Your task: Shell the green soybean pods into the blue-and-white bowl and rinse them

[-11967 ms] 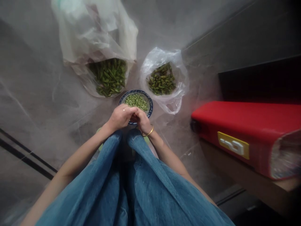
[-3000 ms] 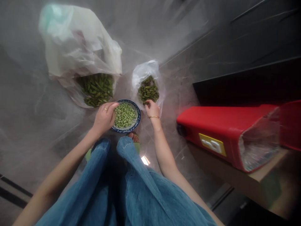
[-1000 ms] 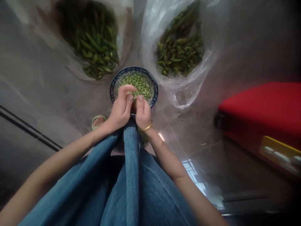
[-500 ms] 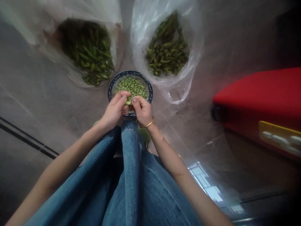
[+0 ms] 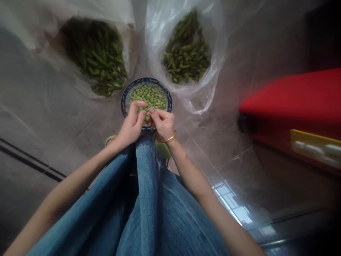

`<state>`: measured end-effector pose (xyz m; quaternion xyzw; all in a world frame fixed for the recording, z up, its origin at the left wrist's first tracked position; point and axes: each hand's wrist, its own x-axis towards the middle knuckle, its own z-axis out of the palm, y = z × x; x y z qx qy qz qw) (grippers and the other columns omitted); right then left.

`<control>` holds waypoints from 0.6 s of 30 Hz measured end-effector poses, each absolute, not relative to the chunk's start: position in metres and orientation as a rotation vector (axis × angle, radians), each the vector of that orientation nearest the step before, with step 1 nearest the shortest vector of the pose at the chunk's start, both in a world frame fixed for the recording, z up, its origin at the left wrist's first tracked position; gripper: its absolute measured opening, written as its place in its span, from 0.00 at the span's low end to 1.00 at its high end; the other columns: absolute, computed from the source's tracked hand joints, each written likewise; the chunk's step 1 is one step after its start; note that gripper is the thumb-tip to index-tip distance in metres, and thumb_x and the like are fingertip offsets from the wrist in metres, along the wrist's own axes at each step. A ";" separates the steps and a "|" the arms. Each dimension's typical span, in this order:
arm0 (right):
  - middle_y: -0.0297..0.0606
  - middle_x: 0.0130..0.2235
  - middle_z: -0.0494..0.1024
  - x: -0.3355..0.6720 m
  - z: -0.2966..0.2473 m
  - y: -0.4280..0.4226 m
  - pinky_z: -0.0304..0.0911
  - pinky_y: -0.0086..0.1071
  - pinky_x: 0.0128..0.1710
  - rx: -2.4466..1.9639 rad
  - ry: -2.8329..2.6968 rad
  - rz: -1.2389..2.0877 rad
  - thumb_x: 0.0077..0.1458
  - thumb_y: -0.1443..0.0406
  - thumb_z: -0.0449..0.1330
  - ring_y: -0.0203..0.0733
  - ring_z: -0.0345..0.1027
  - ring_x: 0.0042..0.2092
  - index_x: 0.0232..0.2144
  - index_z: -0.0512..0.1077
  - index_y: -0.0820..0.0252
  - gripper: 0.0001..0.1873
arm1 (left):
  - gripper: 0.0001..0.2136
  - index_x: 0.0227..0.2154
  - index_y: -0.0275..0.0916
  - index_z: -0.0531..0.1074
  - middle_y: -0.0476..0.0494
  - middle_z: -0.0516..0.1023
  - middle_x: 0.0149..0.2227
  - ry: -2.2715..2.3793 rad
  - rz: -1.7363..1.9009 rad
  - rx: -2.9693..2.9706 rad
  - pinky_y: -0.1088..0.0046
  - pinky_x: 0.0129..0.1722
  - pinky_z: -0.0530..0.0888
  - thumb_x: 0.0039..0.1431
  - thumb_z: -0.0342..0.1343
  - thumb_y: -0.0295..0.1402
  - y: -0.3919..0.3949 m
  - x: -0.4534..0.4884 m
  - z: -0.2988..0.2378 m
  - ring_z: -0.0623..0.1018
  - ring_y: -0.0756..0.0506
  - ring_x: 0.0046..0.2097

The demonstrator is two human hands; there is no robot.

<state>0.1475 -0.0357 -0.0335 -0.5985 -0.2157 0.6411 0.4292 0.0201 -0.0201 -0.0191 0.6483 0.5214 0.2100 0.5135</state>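
Note:
Over the near half of a blue-rimmed bowl (image 5: 124,103), my two hands work close together. My left hand (image 5: 134,122) has its thumb and forefinger apart, with nothing clearly seen between them. Its other fingers are mostly hidden. My right hand (image 5: 163,123), with a gold bangle at the wrist, is closed in a pinch, thumb on forefinger. What it pinches is too small or hidden to make out. Shelled green soybeans (image 5: 149,96) lie in the bowl below the fingertips.
A whitish bag of green soybean pods (image 5: 99,60) stands beyond the bowl at left. A clear plastic bag (image 5: 210,89) with more pods (image 5: 186,58) is at right. A red object (image 5: 293,96) with a yellow panel sits far right on the grey tiled floor (image 5: 207,142).
A green pod showed between both hands' fingertips earlier; now it is not visible there. My left thumb and forefinger have spread apart. The whole view has shifted slightly.

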 end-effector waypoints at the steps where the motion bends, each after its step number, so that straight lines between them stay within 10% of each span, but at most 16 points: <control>1: 0.29 0.20 0.66 0.148 -0.035 -0.036 0.55 0.27 0.23 -1.526 -0.602 1.550 0.52 0.49 0.60 0.31 0.58 0.23 0.21 0.71 0.58 0.20 | 0.15 0.52 0.41 0.57 0.42 0.71 0.43 1.278 0.502 1.511 0.74 0.35 0.75 0.70 0.39 0.42 -0.022 0.020 -0.021 0.75 0.51 0.35; 18: 0.28 0.20 0.67 0.154 -0.046 -0.036 0.55 0.25 0.21 -1.385 -0.678 1.856 0.55 0.53 0.59 0.30 0.60 0.23 0.23 0.68 0.58 0.17 | 0.18 0.56 0.43 0.58 0.52 0.66 0.26 1.274 0.471 1.497 0.72 0.33 0.72 0.68 0.42 0.45 -0.019 0.008 -0.044 0.71 0.51 0.26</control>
